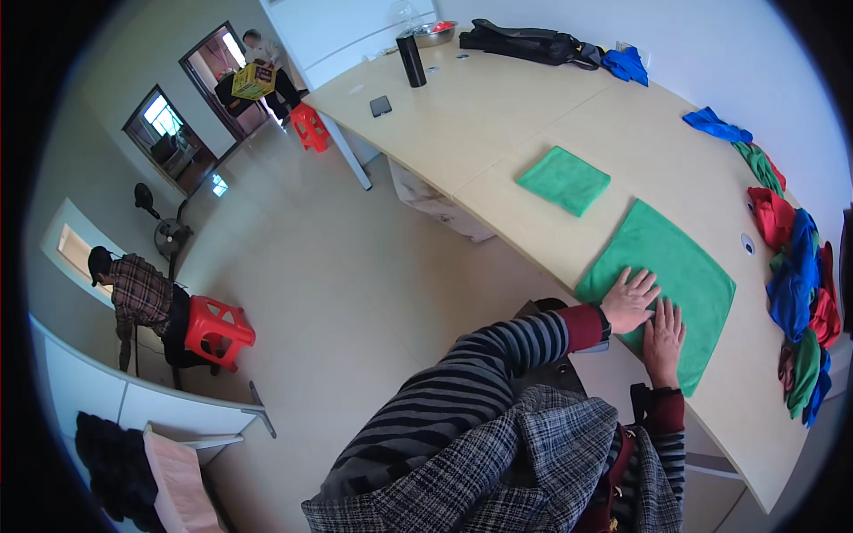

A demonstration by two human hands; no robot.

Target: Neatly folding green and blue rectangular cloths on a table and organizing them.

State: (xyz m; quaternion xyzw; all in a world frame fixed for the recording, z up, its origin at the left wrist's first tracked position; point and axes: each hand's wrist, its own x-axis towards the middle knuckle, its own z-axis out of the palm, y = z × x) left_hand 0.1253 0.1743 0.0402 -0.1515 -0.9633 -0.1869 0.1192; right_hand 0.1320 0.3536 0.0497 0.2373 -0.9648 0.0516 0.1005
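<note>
1. Illumination: bright and diffuse over the pale tabletop; left wall in dimmer tones.
2. Highlights: bluish-white window at upper left; a small patch of glare on the glossy floor.
3. Optics: black circular vignette; straight edges bowed toward the rim; far person softly resolved.

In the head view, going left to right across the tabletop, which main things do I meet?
Phone, black cylinder, folded green cloth, spread green cloth, heap of red, blue and green cloths.
</note>
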